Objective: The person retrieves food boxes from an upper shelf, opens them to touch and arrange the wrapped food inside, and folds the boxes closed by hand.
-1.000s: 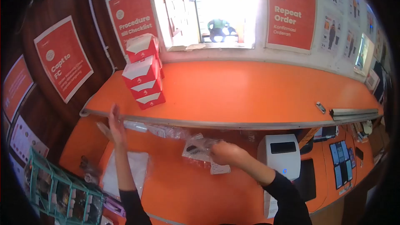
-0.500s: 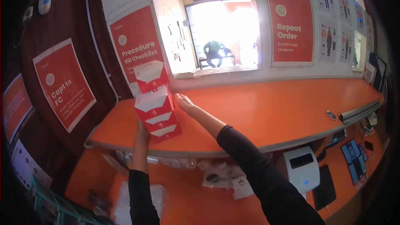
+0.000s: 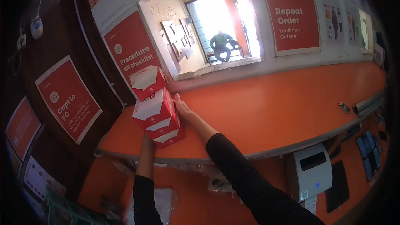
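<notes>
A stack of red and white boxes (image 3: 155,110) stands at the left part of the orange counter (image 3: 250,108), near the wall. The upper box (image 3: 146,84) sits a little farther back and left than the ones below. My right hand (image 3: 181,106) lies along the right side of the stack, its fingers extended and pointing up. My left hand (image 3: 147,141) is at the lower left of the stack, with its fingers hidden behind the boxes.
A person (image 3: 222,45) sits on a bench beyond the wall opening. A white printer (image 3: 310,173) stands on the lower shelf at the right. A metal rail (image 3: 368,104) and a small object (image 3: 344,107) lie on the counter's right end.
The view has tilted and shifted. My right hand now lies closer against the side of the boxes, where a small gap showed before. The stack remains at the counter's left part.
</notes>
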